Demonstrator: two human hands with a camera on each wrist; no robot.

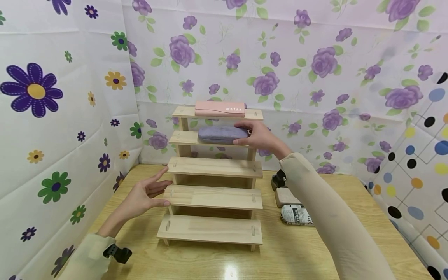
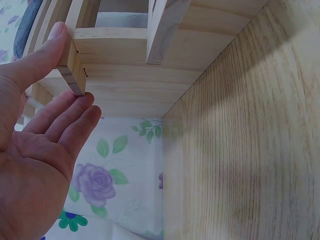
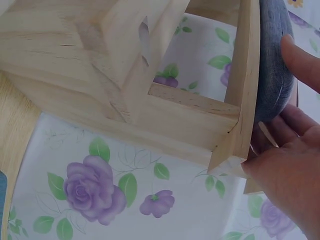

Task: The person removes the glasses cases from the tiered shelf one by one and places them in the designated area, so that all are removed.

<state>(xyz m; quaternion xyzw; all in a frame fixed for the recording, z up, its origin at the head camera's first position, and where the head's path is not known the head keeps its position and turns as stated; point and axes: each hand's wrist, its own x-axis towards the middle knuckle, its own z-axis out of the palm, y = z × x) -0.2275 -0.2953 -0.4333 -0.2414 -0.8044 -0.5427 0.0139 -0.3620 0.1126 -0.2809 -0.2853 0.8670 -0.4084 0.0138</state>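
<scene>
My right hand [image 1: 257,134] holds the right end of a blue-grey, rounded glasses case [image 1: 220,134], thumb at the front and fingers behind. The case lies lengthwise on the second-highest tier of a stepped wooden rack [image 1: 213,167]. In the right wrist view, the thumb presses the fabric-like side of the case [image 3: 275,65]. My left hand [image 1: 141,196] is at the rack's left side, thumb at the end of a lower tier. In the left wrist view, extended fingers [image 2: 75,117] touch the corner of that plank [image 2: 74,75].
A pink case [image 1: 219,109] with white lettering sits on the top tier. Right of the rack, partly behind my right sleeve, are a beige box [image 1: 285,197] and a white printed package [image 1: 295,215]. Flowered cloth [image 1: 224,58] hangs behind the wooden table [image 1: 196,264].
</scene>
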